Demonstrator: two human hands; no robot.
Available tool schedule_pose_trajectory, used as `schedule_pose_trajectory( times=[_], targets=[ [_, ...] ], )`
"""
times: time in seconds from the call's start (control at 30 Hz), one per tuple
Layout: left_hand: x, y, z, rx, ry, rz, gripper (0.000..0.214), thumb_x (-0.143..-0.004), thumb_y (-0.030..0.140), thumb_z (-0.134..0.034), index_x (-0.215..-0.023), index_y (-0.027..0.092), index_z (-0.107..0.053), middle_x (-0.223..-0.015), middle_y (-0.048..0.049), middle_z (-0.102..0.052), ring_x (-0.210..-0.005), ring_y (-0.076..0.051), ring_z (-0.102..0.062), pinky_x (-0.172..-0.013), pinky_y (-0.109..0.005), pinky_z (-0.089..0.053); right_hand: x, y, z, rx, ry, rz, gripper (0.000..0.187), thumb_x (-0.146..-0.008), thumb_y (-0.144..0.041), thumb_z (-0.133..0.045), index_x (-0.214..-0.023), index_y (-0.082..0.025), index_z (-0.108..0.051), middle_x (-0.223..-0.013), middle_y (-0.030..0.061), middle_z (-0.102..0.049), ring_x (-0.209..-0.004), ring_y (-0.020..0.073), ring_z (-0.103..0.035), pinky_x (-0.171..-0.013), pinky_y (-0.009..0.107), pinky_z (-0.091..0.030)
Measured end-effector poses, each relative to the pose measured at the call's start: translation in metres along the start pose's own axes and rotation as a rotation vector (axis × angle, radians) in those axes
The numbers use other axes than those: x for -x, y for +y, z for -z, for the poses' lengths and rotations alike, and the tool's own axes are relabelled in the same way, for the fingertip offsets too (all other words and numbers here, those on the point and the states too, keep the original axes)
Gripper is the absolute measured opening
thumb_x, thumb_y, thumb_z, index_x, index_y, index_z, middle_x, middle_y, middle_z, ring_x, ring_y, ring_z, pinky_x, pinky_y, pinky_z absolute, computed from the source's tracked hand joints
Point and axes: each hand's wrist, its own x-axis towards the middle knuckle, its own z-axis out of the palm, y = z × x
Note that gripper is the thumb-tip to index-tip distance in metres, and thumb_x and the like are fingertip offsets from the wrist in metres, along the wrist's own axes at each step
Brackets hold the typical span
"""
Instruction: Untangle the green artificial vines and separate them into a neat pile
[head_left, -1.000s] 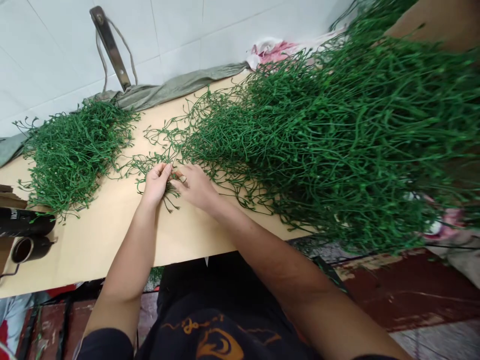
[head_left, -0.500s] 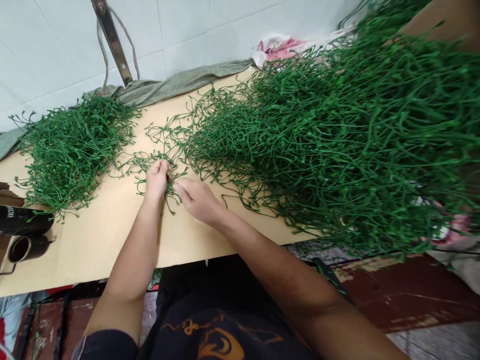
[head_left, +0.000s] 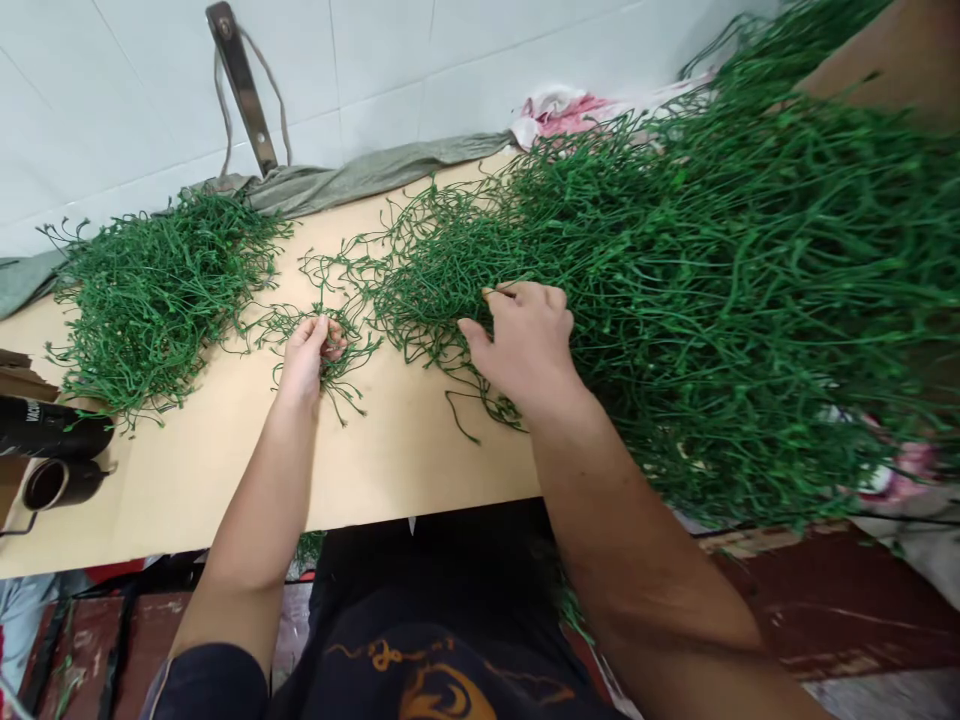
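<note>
My left hand (head_left: 309, 352) is closed in a pinch on a small bunch of green stems (head_left: 341, 385). These are thin and curly with small bud-like tips, and their ends fan out below and to the right of my fingers. Over the left edge of the large heap of green stems (head_left: 712, 270), my right hand (head_left: 525, 340) has its thumb and fingers apart. Its fingertips touch or hover just above the stems; I cannot tell which. Several loose stems (head_left: 345, 265) lie between the two hands and behind them.
A second heap of stems (head_left: 165, 290) lies to the left on the tan tabletop (head_left: 405, 440). At the left edge are a black cylinder (head_left: 52, 428) and a dark mug (head_left: 64, 485). Grey-green cloth (head_left: 360, 170) runs along the tiled wall, below a metal bracket (head_left: 244, 90).
My right hand has moved right and away from my left hand, from closed fingers to spread ones at the large heap. My left hand stays nearly in place with its bunch.
</note>
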Motion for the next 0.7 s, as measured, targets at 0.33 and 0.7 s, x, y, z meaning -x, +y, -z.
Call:
schedule_pose_trajectory(
  times=[0.33,0.7],
  targets=[
    [0.005,0.000,-0.005,0.172,-0.068,-0.011,0.015,-0.077,0.026,-0.058,-0.067,0.015,-0.055,-0.068,0.0026,-0.058,-0.063,-0.005,-0.056,-0.058,-0.016,-0.042,0.012,-0.078,-0.018,-0.185,-0.267,0.295,0.034,-0.083,-0.037,-0.048,-0.101,-0.011,-0.061,-0.107,0.0157,-0.057,-0.102,0.0279,-0.043,-0.083,0.040,-0.039],
    [0.007,0.002,-0.009,0.148,-0.124,-0.002,0.022,-0.081,0.035,-0.052,-0.082,0.015,-0.062,-0.080,-0.0027,-0.066,-0.070,-0.010,-0.061,-0.064,-0.021,-0.046,0.004,-0.082,-0.054,-0.473,-0.345,0.264,0.015,-0.079,-0.021,-0.046,-0.067,-0.016,-0.054,-0.078,0.0081,-0.056,-0.079,0.0190,-0.049,-0.078,0.034,-0.038]
  ],
)
